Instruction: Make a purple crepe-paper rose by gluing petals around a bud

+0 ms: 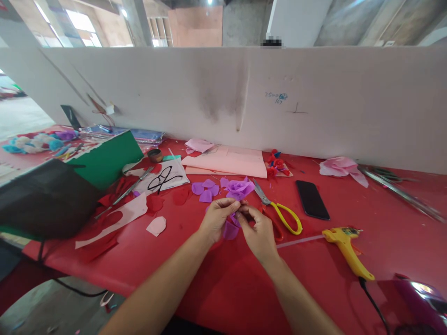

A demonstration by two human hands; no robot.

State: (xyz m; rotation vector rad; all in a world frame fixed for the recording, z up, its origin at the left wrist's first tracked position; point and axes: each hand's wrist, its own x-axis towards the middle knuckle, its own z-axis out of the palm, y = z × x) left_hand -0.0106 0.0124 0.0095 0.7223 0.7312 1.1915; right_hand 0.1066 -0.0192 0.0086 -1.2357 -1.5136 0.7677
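Both hands meet at the base of a purple paper flower [240, 187], held over the red table. My left hand [220, 215] is closed, its thumb and fingers pinching just under the bloom. Beside it, my right hand [257, 229] is closed too, fingertips at the flower's underside; what exactly they pinch there is hidden. Loose purple petals [206, 190] lie behind the left hand, and another purple petal [230, 230] shows below the hands. Scissors with yellow handles [284, 216] rest right of the flower, blades open.
A yellow glue gun [347, 246] with a cord and a black phone [312, 199] lie to the right. Pink paper sheets [226, 160] are at the back against the white partition [157, 93]. Black-framed glasses [164, 179], pink scraps [139, 207] and a green box [108, 158] are left.
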